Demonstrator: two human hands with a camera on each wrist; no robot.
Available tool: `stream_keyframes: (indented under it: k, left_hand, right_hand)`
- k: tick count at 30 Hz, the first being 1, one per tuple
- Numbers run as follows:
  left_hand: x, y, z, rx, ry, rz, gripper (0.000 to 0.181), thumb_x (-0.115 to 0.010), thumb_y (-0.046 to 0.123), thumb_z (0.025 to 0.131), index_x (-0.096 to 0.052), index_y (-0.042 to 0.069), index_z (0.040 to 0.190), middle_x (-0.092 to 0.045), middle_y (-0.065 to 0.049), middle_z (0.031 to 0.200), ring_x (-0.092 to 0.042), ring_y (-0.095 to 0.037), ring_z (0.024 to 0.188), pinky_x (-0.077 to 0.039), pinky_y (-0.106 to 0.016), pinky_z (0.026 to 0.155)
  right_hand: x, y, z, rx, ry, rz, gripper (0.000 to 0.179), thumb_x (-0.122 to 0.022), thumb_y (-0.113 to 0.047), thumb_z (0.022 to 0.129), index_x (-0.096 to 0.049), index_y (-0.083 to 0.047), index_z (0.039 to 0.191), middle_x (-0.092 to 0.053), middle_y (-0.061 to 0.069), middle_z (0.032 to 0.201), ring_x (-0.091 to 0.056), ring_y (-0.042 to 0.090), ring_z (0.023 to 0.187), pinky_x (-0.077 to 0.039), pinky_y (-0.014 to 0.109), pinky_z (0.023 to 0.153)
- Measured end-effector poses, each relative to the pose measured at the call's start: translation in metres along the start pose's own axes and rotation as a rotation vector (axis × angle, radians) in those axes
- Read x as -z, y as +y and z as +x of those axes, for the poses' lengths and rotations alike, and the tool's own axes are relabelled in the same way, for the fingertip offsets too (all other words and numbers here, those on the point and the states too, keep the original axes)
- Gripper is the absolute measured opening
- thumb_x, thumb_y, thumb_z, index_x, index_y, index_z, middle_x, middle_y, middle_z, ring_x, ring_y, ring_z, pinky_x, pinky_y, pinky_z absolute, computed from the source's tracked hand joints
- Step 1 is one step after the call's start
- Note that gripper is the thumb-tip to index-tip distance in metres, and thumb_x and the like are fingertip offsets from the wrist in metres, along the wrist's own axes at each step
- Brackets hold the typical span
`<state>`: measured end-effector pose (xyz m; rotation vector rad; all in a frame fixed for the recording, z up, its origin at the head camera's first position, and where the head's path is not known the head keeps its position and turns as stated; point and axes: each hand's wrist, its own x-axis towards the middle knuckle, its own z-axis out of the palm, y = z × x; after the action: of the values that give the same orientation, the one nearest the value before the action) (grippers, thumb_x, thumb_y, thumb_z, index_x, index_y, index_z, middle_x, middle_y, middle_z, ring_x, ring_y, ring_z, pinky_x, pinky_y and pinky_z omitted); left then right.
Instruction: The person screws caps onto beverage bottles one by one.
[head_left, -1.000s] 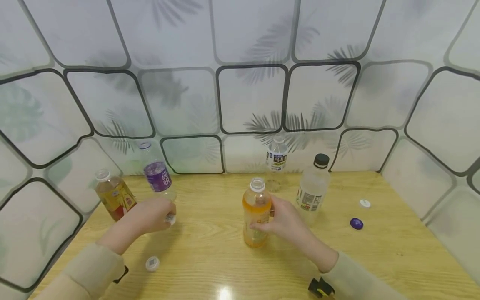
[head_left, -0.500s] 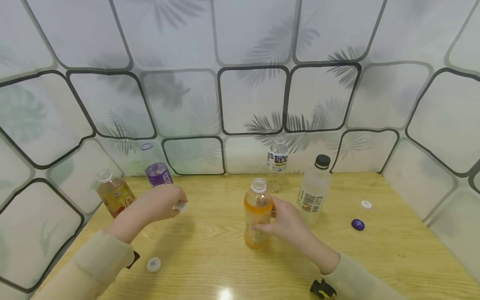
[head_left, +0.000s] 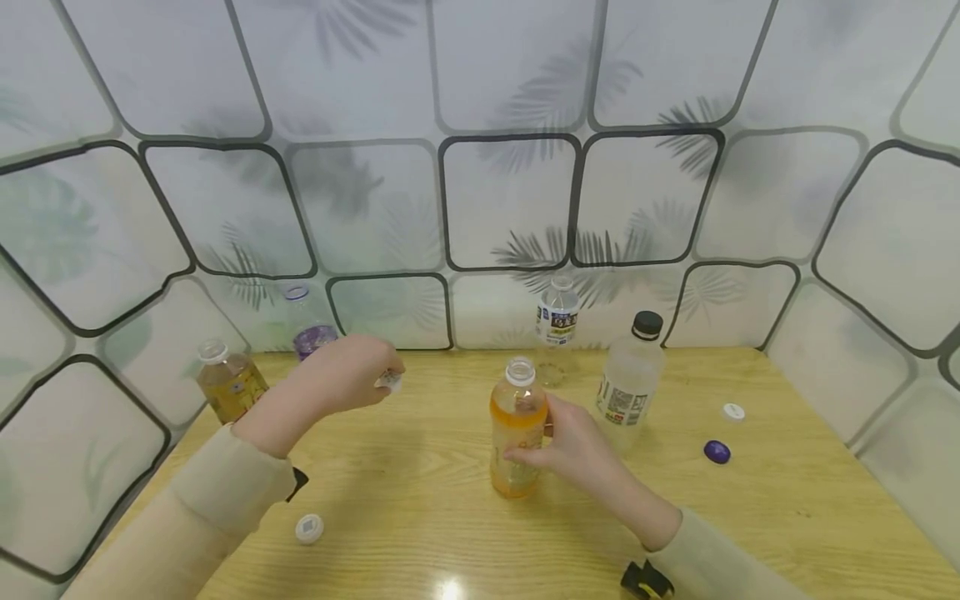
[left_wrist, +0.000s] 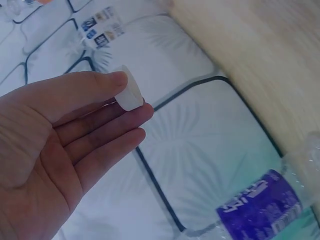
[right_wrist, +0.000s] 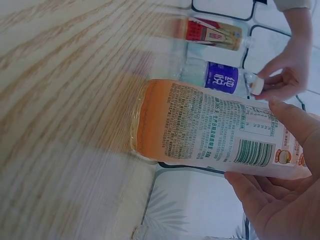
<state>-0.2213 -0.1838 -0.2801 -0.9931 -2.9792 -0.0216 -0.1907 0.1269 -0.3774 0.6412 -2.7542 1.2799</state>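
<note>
My left hand [head_left: 348,375] pinches a white bottle cap [left_wrist: 130,90] between thumb and fingertips, raised above the table. It is left of an uncapped orange-banded bottle [head_left: 516,433], which stands upright on the table. My right hand [head_left: 573,442] grips that bottle around its middle from the right side. In the right wrist view, the bottle's printed label with a barcode [right_wrist: 254,152] faces the camera. Behind my left arm stand a purple-labelled bottle [head_left: 313,340] without a cap and a yellow-labelled bottle [head_left: 232,392], also uncapped, each partly hidden.
A clear bottle [head_left: 557,321] without a cap stands at the back, beside a bottle with a black cap [head_left: 632,375]. On the right lie a white cap [head_left: 733,412] and a purple cap [head_left: 717,452]. Another white cap [head_left: 309,528] lies at the front left. A patterned wall backs the table.
My left hand has lifted and travelled right and away from me with the white cap, covering more of the purple-labelled bottle. The right hand keeps its grip on the orange-banded bottle.
</note>
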Motion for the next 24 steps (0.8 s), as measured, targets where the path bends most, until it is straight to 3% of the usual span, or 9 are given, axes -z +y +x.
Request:
stream_keyframes:
  k: [8, 16, 24]
  left_hand:
    - [0.018, 0.019, 0.013, -0.050, 0.036, 0.025, 0.005, -0.078, 0.005, 0.094, -0.079, 0.009, 0.096, -0.075, -0.003, 0.094, -0.070, -0.018, 0.086, -0.061, -0.037, 0.078]
    - [0.034, 0.040, 0.024, -0.093, 0.083, 0.061, 0.015, -0.079, 0.007, 0.094, -0.080, 0.008, 0.109, -0.078, -0.006, 0.107, -0.074, -0.024, 0.100, -0.063, -0.041, 0.089]
    - [0.048, 0.062, 0.032, -0.127, 0.106, 0.032, 0.019, -0.078, 0.008, 0.096, -0.081, 0.011, 0.115, -0.078, -0.005, 0.114, -0.074, -0.022, 0.103, -0.064, -0.039, 0.089]
  right_hand:
    - [0.000, 0.001, 0.000, -0.002, 0.006, -0.005, 0.061, -0.096, -0.016, 0.077, -0.067, -0.003, 0.129, -0.076, 0.016, 0.127, -0.076, 0.034, 0.111, -0.065, 0.041, 0.093]
    - [-0.001, 0.000, 0.000, -0.008, 0.010, -0.010, 0.060, -0.096, -0.016, 0.077, -0.067, -0.003, 0.128, -0.076, 0.016, 0.126, -0.076, 0.033, 0.110, -0.065, 0.041, 0.093]
    - [-0.001, 0.001, 0.000, -0.004, 0.005, 0.002, 0.059, -0.096, -0.015, 0.077, -0.068, -0.004, 0.128, -0.076, 0.016, 0.126, -0.076, 0.033, 0.111, -0.065, 0.041, 0.093]
